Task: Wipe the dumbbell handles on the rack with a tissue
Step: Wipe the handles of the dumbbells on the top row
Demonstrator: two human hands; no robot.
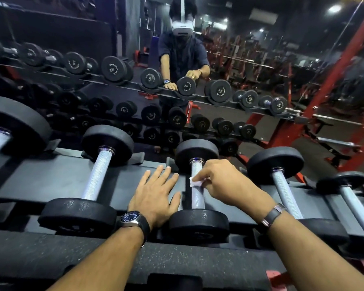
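- Right hand (221, 181): fingers curled over a small white tissue (194, 182), pinching it against the handle (197, 185) of the middle dumbbell (198, 185). Tissue sits abt halfway along the handle, slightly nearer the far head.
- Left hand (156, 196): flat, fingers straight & spread a little, palm down on the rack (51, 177) shelf just left of that dumbbell. Thumb lies close beside the handle; can't tell if it touches. Holds nothing.
- Wrists: dark-dial watch (132, 219) w/ black strap on left; dark band (272, 215) w/ metal clasp on right.
- Middle dumbbell: lies across the shelf, far head (197, 152) twd the mirror, near head (199, 224) twd the person. Silver knurled handle, black heads.
- Left of middle dumbbell: a bigger dumbbell (97, 177), same lie; further left another, larger (11, 127), partly cut by the frame edge.
- Right of middle dumbbell: one dumbbell (282, 185) close by, then a smaller one (349, 192) near the frame edge.
- Beyond middle dumbbell: mirror (261, 59) w/ reflected rack tiers of black dumbbells and the person's reflection (183, 49) wearing a white headset, both hands down at the rack.
- Far right of middle dumbbell: red steel frame (334, 85), slanted upright.
- Nearer than middle dumbbell: dark speckled front edge (72, 259) of the rack under both forearms.
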